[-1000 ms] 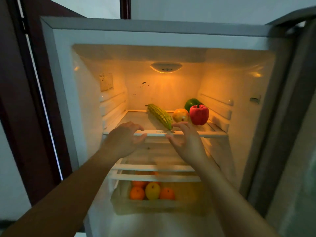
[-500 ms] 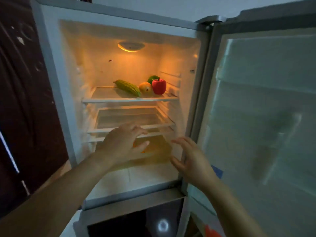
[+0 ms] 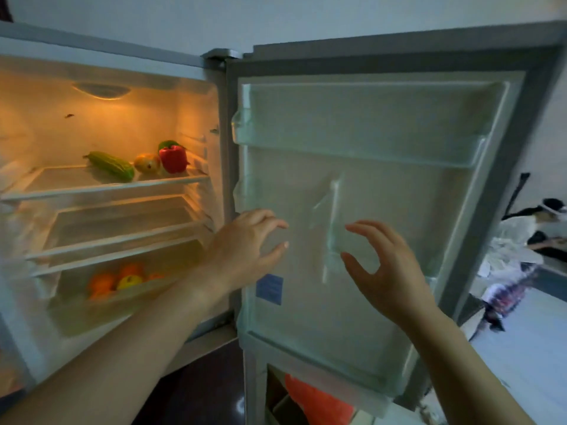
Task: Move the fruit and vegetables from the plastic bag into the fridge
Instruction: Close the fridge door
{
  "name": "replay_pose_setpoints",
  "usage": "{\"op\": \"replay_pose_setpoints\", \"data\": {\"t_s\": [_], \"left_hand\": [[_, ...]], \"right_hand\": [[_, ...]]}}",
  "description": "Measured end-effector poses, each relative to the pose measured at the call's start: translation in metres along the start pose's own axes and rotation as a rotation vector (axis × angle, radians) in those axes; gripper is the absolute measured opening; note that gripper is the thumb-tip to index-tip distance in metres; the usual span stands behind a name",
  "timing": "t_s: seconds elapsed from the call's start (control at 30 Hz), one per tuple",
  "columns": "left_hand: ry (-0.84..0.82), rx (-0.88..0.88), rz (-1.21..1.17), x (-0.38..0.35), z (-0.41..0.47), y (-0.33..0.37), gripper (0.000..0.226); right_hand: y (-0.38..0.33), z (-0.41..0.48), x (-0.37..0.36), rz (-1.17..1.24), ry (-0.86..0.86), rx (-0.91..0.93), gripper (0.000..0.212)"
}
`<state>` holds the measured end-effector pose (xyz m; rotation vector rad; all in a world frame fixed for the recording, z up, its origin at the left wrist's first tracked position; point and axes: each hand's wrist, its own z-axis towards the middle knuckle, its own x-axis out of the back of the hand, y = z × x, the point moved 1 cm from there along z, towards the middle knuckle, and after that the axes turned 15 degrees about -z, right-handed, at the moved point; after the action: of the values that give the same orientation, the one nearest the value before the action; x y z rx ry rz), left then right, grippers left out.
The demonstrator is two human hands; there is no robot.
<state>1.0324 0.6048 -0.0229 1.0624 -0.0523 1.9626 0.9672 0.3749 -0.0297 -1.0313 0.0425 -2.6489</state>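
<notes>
Both grips have swung right, from the shelves to the open fridge door [image 3: 368,118]. The left grip [image 3: 245,246] and right grip [image 3: 386,271] hang released, fingers spread, holding nothing. Just below the left grip is a blue label [image 3: 269,289], its writing unreadable. The gourd [image 3: 110,165] and red pepper [image 3: 173,158] sit on a shelf [image 3: 61,187] up-left of it.

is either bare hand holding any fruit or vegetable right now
No, the left hand and the right hand both hover empty, fingers loosely spread, in front of the open white fridge door.
</notes>
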Motion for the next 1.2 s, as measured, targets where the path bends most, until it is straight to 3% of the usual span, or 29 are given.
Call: {"op": "replay_pose_setpoints", "data": {"t_s": [0.17,0.37,0.57,1.03,1.2], "left_hand": [[0.064,-0.061,-0.101,-0.045,0.036,0.062,0.043],[-0.026,0.067,-0.138,-0.125,0.038,0.113,0.053],[0.064,0.042,-0.063,-0.169,0.022,0.118,0.038],[0.102,0.092,-0.108,-0.148,-0.009,0.121,0.038],[0.076,0.132,-0.132,-0.123,-0.037,0.120,0.038]], "right_hand": [[0.057,-0.009,0.029,-0.047,-0.002,0.034,0.041],[0.124,-0.038,0.055,-0.005,0.009,0.069,0.041],[0.180,-0.047,0.058,0.037,-0.034,0.081,0.045],[0.195,-0.064,0.075,0.144,0.039,0.035,0.050],[0.171,-0.071,0.084,0.180,0.068,-0.039,0.070]]}}
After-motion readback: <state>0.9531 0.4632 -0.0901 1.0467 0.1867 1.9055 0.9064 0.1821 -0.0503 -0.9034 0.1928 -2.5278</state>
